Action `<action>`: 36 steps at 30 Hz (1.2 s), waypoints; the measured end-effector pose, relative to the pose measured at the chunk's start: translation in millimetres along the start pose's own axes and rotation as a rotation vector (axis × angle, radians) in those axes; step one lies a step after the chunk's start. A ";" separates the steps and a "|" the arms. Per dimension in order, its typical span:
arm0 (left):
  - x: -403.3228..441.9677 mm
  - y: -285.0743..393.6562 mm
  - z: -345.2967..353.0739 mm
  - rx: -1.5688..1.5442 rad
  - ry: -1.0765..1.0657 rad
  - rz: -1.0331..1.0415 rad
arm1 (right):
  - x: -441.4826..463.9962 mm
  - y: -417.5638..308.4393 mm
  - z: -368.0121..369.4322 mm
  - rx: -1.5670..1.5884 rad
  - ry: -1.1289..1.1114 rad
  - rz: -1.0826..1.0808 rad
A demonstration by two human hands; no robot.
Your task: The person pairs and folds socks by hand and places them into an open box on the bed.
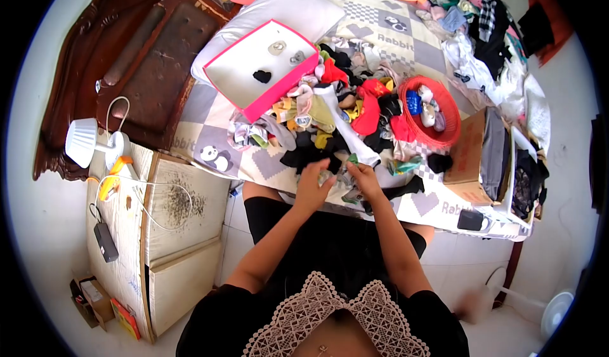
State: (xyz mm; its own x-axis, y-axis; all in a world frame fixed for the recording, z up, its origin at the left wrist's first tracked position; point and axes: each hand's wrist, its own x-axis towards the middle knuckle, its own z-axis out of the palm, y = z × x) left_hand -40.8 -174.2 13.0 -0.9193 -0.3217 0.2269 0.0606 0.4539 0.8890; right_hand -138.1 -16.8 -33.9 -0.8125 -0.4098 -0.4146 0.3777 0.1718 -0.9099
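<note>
A large heap of mixed socks and small garments [323,112] lies on the bed. At the heap's near edge, my left hand [314,185] has its fingers apart, beside some greyish cloth. My right hand [363,178] is pinched on a grey-green cloth [347,182] close by. Just beyond it, a long white sock [346,128] stretches across the pile. Left of the heap stands a white box with pink edges [238,55], holding a few small rolled items. A red basket [436,138] at the right holds several rolled socks, one bundle blue.
A cardboard box of folded clothes [466,157] stands right of the basket. More clothes [482,46] are piled at the far right. A white lamp [82,142] and cables sit on the cabinet [184,198] at left. A fan [557,312] is at lower right.
</note>
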 end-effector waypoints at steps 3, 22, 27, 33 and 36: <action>12.4 12.7 -1.5 -0.207 -0.139 0.023 | -50.4 -61.4 2.3 -0.044 -0.191 0.024; 10.2 87.7 6.5 -1.128 -0.457 -0.488 | -120.1 -111.3 -29.2 0.602 -0.143 -0.277; 8.8 86.8 11.9 -1.052 -0.392 -0.449 | -116.3 -98.4 -20.9 0.481 -0.007 -0.303; 7.1 83.6 9.4 -0.004 -0.026 0.152 | -117.5 -88.5 -22.8 0.517 0.136 -0.328; 7.4 86.9 10.5 -0.161 -0.048 -0.047 | -121.7 -86.8 -15.0 0.445 0.029 -0.407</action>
State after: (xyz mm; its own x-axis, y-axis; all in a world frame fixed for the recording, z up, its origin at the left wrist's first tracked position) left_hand -46.4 -128.4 87.7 -0.9400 -0.2973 0.1674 0.0748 0.2991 0.9513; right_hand -78.7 31.6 95.3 -0.9401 -0.3384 -0.0398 0.1779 -0.3876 -0.9045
